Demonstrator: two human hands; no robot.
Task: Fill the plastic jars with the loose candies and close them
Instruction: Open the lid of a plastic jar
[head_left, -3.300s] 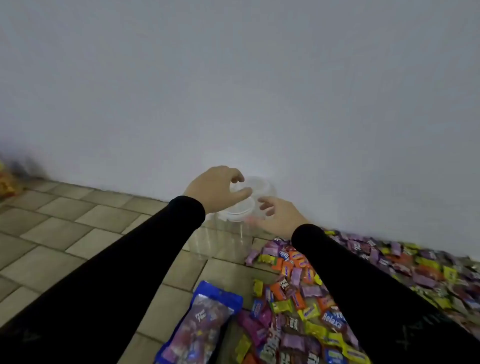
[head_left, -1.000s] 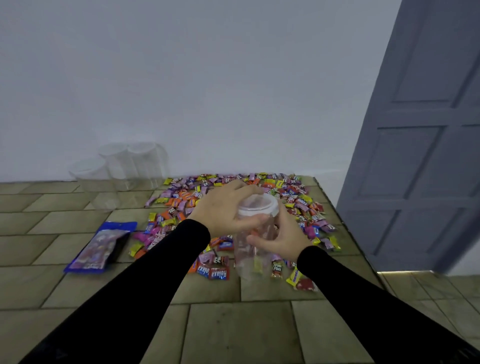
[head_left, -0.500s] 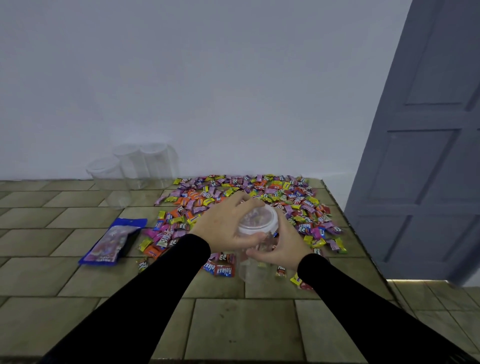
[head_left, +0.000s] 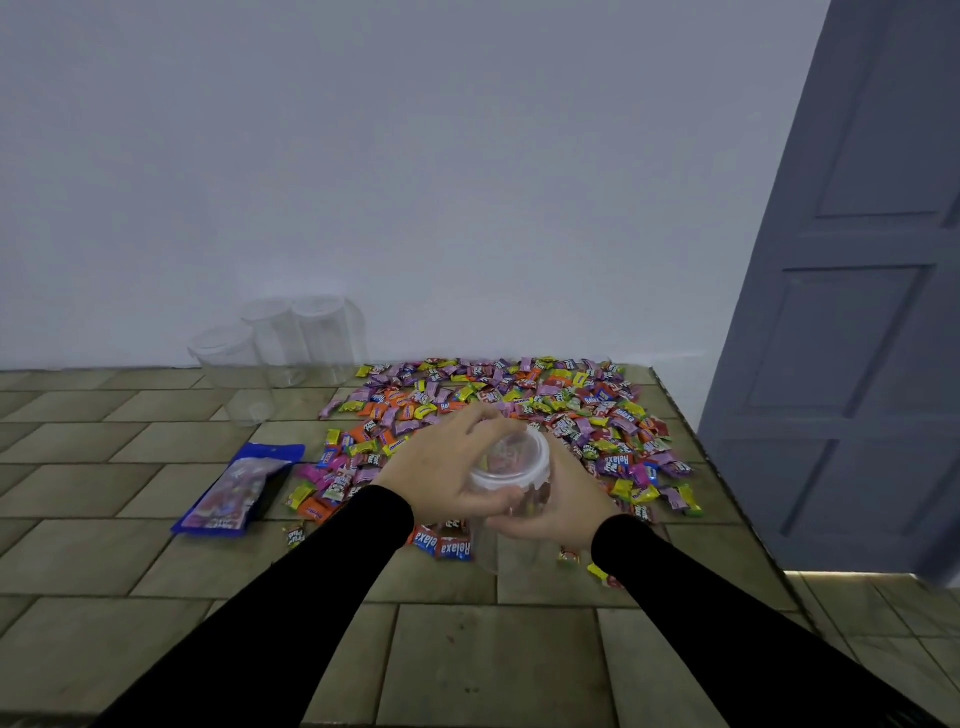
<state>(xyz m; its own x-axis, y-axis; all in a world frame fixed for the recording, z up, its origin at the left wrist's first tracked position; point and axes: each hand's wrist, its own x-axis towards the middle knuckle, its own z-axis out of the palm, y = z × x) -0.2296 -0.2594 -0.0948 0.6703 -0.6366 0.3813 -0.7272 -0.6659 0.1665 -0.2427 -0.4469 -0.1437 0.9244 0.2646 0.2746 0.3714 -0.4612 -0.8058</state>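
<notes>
A clear plastic jar (head_left: 501, 545) stands on the tiled surface in front of a wide spread of loose wrapped candies (head_left: 519, 410). My left hand (head_left: 441, 473) grips the jar's clear lid (head_left: 511, 462) from the left and top. My right hand (head_left: 558, 506) wraps around the jar's upper body just under the lid. The jar looks empty; candies show through its walls. Three more clear jars (head_left: 283, 348) stand against the wall at the back left.
A blue candy bag (head_left: 236, 491) lies flat to the left of the candies. The tiled surface (head_left: 493, 670) ends in an edge on the right (head_left: 727, 499), beyond which a grey-blue door (head_left: 857, 312) stands. A white wall closes off the back.
Earlier both hands took a jar from the group at the wall and brought it in front of the candies. Over the last second the hands stay on lid and jar, barely shifting.
</notes>
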